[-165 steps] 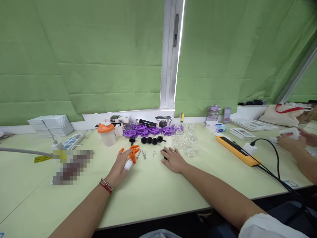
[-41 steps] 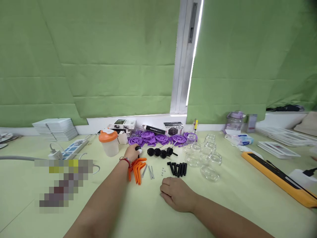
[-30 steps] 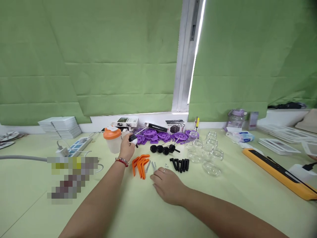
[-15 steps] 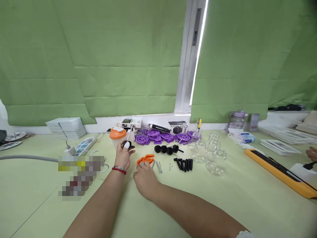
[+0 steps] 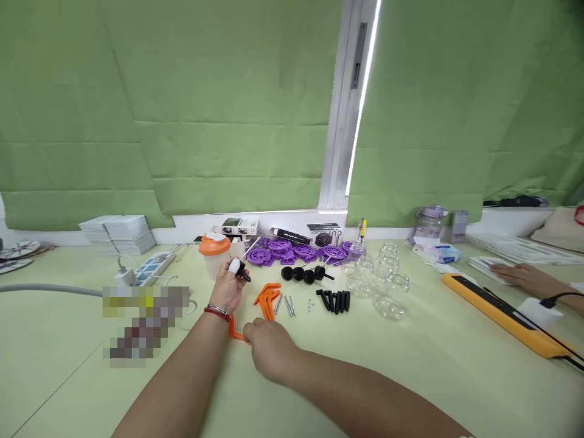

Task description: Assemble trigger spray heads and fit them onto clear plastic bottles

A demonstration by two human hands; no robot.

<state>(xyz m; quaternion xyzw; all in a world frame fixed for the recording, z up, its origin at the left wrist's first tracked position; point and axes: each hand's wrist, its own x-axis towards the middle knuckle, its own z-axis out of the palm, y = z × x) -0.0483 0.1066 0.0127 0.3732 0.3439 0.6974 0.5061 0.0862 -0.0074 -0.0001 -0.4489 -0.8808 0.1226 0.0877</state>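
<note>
Fingers (image 5: 249,331) of the right hand (image 5: 272,350) pinch a bent orange piece (image 5: 235,334), while the left hand (image 5: 227,291) grasps a black part (image 5: 244,274) beside an orange-lidded cup (image 5: 215,254).

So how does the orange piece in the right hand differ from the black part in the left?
The orange piece is slim, bright and bent; the black part looks chunkier and dark. The orange piece is nearer the camera; the black part is farther forward. Both are being held.
</note>
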